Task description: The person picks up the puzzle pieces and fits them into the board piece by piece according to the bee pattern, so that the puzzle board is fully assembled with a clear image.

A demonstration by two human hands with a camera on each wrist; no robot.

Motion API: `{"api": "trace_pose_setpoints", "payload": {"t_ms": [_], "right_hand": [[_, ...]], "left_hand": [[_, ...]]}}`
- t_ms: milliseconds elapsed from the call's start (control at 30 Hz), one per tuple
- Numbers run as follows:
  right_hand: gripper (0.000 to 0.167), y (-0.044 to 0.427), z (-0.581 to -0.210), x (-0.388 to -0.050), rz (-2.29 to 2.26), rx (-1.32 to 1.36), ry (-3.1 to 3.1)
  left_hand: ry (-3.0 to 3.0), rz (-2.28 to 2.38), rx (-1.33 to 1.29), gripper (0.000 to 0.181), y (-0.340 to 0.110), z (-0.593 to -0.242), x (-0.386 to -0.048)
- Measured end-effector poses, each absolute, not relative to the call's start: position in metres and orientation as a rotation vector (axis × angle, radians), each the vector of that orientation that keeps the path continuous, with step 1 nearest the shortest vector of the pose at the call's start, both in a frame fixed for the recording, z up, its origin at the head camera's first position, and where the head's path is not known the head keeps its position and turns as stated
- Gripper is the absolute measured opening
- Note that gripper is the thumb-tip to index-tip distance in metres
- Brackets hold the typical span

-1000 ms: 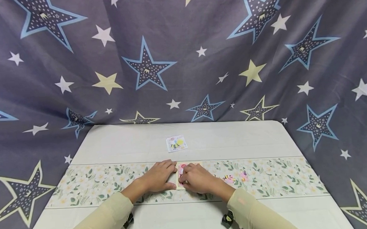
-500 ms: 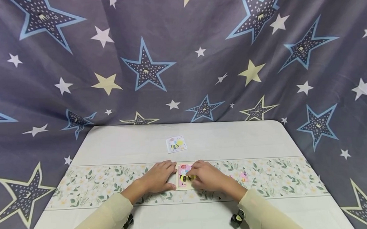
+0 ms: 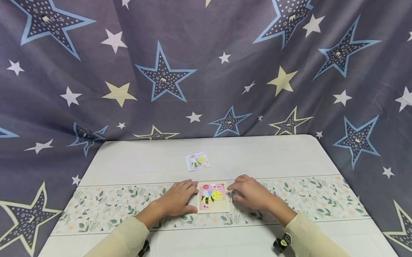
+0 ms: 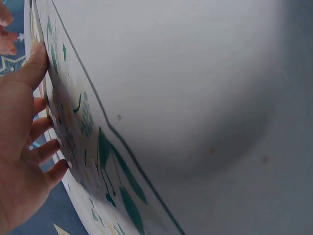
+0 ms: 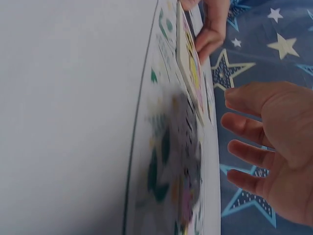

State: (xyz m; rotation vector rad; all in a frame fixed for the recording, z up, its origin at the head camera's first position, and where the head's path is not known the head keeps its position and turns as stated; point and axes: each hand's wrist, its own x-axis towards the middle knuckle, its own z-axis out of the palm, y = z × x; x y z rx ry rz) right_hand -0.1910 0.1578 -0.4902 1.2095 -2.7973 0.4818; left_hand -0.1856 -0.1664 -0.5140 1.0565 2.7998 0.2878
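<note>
A jigsaw puzzle board (image 3: 214,197) with a pale wooden frame lies on the floral runner, showing a black-and-yellow bee on pink. A strip along its lower right is bare wood. My left hand (image 3: 178,198) rests against the board's left edge, thumb near the front corner and fingers further back. Just right of the board hovers my right hand (image 3: 252,193), holding nothing; the right wrist view shows its fingers (image 5: 249,152) loosely spread above the table. Pink puzzle pieces (image 5: 187,203) lie beneath that hand, blurred there and mostly hidden by it in the head view.
A square card with a similar bee picture (image 3: 198,161) lies behind the board on the white table (image 3: 142,162). The floral runner (image 3: 102,206) crosses the table from side to side. A star-patterned curtain (image 3: 204,86) hangs behind and along both sides.
My right hand has gone from over the board to its right side, leaving a yellow-headed bee piece in the picture. My left hand has stayed at the board's left edge.
</note>
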Motion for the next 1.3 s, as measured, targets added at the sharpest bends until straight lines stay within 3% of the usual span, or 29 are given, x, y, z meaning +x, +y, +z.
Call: {"api": "trace_pose_setpoints", "payload": {"t_ms": [767, 1300], "right_hand": [[0.030, 0.227, -0.500, -0.184, 0.448, 1.008, -2.914], [0.024, 0.235, -0.509, -0.180, 0.382, 1.056, -2.852]], "left_hand": [[2.797, 0.277, 1.039, 0.067, -0.168, -0.517, -0.186], [2.800, 0.284, 1.030, 0.068, -0.167, -0.515, -0.185]]}}
